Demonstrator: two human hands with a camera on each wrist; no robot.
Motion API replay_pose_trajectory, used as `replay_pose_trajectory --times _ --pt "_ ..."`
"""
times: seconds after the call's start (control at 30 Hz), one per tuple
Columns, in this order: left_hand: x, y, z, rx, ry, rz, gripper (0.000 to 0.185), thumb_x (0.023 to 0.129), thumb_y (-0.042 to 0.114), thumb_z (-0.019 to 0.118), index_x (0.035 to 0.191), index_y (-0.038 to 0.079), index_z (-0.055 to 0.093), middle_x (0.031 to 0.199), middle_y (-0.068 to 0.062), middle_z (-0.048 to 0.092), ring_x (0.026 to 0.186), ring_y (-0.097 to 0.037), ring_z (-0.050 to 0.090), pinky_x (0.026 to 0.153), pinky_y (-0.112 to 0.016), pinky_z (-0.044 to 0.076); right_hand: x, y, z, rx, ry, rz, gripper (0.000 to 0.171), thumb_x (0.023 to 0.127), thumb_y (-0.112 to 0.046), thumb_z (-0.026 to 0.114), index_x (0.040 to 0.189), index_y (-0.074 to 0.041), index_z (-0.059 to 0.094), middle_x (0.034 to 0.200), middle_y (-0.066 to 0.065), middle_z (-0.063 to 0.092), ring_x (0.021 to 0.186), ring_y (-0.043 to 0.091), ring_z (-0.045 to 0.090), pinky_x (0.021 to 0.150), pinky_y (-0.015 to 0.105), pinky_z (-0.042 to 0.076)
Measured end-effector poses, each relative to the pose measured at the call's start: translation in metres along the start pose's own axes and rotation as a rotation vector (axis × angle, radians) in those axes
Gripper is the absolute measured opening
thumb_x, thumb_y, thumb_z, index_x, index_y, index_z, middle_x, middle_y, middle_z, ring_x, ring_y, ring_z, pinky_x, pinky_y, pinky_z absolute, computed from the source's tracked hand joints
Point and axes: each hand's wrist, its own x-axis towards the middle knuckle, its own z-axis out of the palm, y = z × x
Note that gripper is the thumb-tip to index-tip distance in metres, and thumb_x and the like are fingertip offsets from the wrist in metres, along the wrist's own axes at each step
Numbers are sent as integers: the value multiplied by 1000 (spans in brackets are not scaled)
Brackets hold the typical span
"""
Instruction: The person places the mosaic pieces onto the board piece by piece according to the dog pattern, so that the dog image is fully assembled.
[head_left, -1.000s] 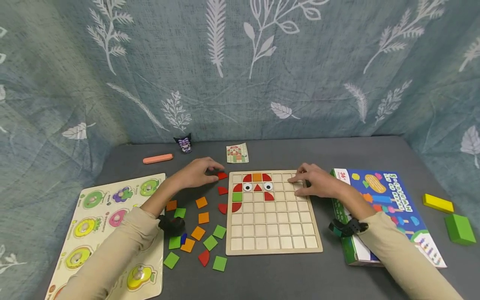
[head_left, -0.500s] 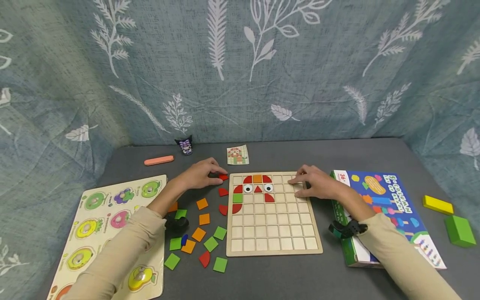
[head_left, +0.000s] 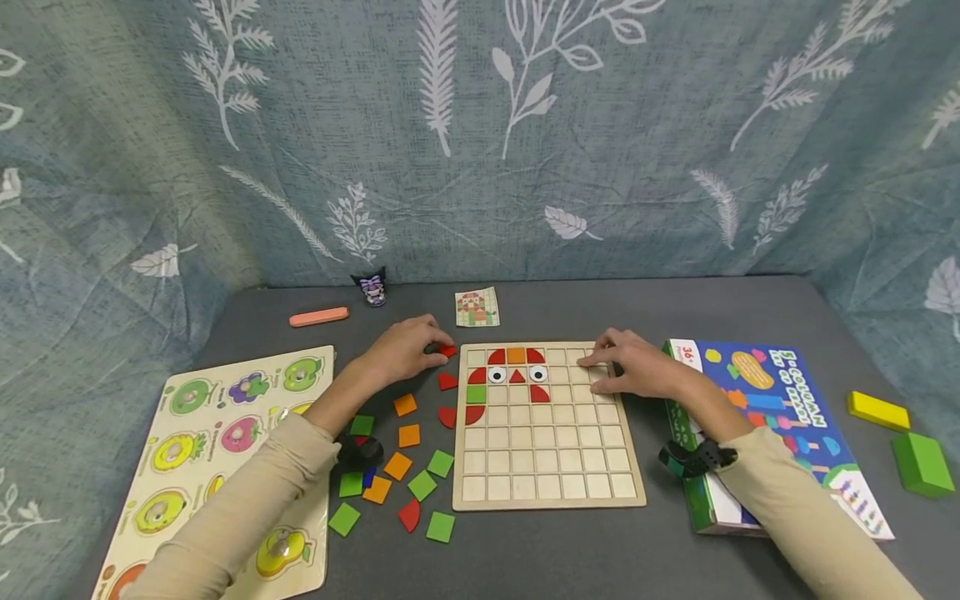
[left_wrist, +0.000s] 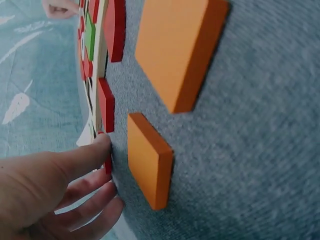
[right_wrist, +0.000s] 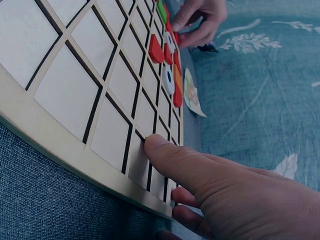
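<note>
Left hand [head_left: 405,351] pinched a small red wooden piece [head_left: 447,351] on grey cloth beside the square wooden grid board [head_left: 546,487], right hand [head_left: 637,367], fingers flat and relaxed, pressed the board's upper right corner.

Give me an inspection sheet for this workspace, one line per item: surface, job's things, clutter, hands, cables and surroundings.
Surface: grey table, covered with fabric-like material.
Job's things: wooden grid board, a partial face of red, orange and green tiles in its top rows; red piece just off the board's top left corner; loose tiles left of the board.
Clutter: fruit peg puzzle, blue box, yellow block, green block, pattern card, pink bar, small figure.
Hands: left hand pinches the red piece; right hand rests on the board's upper right part.
Cables: nothing seen.
Surroundings: leaf-print curtain behind and at the sides.
</note>
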Motion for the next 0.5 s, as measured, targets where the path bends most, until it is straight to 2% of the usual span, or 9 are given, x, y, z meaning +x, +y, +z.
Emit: replay_pose_trajectory --times 0.2,0.3,0.43,0.5 --pt "-2 9 -2 -42 18 17 25 90 16 68 113 7 71 104 -10 65 88 -22 61 78 -37 50 0 -3 -1 8 1 -8 42 87 -24 72 126 -9 66 118 16 55 96 24 46 76 35 38" --pt "-3 19 -2 -89 20 60 24 91 17 67 112 8 71 105 -10 67 92 -23 64 81 -39 51 0 -3 -1 9 2 -4 43 86 -23 72 126 -9 66 117 16 55 96 24 46 76 35 38" --pt "-2 34 0 -143 -8 105 27 92 18 66 116 6 69 109 -10 69 95 -23 67 80 -35 54 -1 -2 -1 4 1 3 43 86 -23 73 126 -9 66 118 16 55 97 24 46 76 35 37" --pt "0 40 1 -163 -26 104 30 93 18 66 120 6 67 112 -10 70 95 -22 67 79 -33 54 0 -2 -1 3 -1 7 43 86 -22 73 126 -9 66 118 16 55 97 24 46 76 36 37"
